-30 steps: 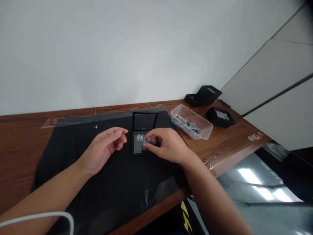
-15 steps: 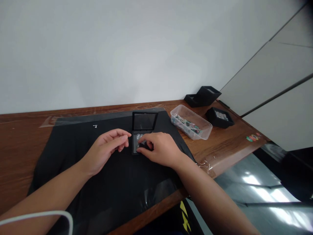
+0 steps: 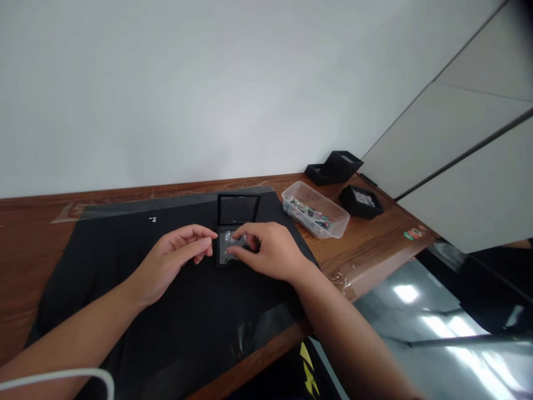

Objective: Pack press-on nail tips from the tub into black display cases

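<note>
A small black case (image 3: 222, 259) stands on the black mat with its framed lid (image 3: 238, 210) raised at the back. Small clear rounded pieces (image 3: 227, 237) show in its grey inside; my fingers cover some of them. My right hand (image 3: 268, 250) bends over the case from the right, thumb and index fingertips apart at the pieces. No piece can be seen gripped by it. At the case's left edge is my left hand (image 3: 179, 253), its fingers curled and the thumb against them. Whatever it may hold is hidden.
A clear plastic tub (image 3: 316, 210) with many small colourful pieces is right of the mat (image 3: 166, 328). Several black boxes (image 3: 361, 201) stand farther right, one holding clear pieces. A small white bit (image 3: 152, 219) lies on the mat. A white cable (image 3: 62, 373) crosses my left forearm.
The view has shifted slightly, so the table things appear a little farther left. My right thumb and index finger have moved slightly within the case; my left hand keeps its curled pose beside it.
</note>
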Demonstrator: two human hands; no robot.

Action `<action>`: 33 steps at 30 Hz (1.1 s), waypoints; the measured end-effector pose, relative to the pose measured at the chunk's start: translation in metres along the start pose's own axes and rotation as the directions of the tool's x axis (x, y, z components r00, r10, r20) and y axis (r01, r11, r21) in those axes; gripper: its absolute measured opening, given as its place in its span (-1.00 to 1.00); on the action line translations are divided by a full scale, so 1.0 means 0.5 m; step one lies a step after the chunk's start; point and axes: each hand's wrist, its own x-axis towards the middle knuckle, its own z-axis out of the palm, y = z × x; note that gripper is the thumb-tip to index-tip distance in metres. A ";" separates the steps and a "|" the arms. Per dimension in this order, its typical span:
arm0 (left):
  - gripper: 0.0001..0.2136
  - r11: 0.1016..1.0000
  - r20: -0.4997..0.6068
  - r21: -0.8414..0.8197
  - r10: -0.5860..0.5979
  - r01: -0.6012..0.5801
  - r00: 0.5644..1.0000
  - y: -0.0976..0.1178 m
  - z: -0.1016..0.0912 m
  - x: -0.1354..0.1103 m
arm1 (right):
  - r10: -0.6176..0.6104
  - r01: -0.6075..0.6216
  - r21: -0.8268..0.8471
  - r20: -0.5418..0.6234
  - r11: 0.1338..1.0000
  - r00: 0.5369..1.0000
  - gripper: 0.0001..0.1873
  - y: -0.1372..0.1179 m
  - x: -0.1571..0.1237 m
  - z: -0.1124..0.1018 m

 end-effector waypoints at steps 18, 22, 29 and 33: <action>-0.79 0.999 0.020 0.049 0.000 -0.001 1.000 -0.009 -0.007 0.001 | 0.480 -0.409 -0.582 -0.036 0.703 0.877 -0.61 0.237 0.049 -0.241; -0.79 0.999 0.020 0.048 0.006 -0.007 1.000 -0.012 -0.007 0.002 | 0.479 -0.372 -0.610 0.013 0.700 0.878 -0.62 0.235 0.067 -0.221; -0.78 0.997 0.041 0.071 0.004 -0.007 0.999 -0.009 -0.007 0.000 | 0.481 -0.372 -0.602 0.023 0.707 0.877 -0.68 0.232 0.072 -0.190; -0.81 0.995 0.071 0.095 -0.015 0.009 0.997 -0.009 -0.011 0.002 | 0.497 -0.400 -0.581 0.009 0.709 0.868 -0.72 0.235 0.072 -0.189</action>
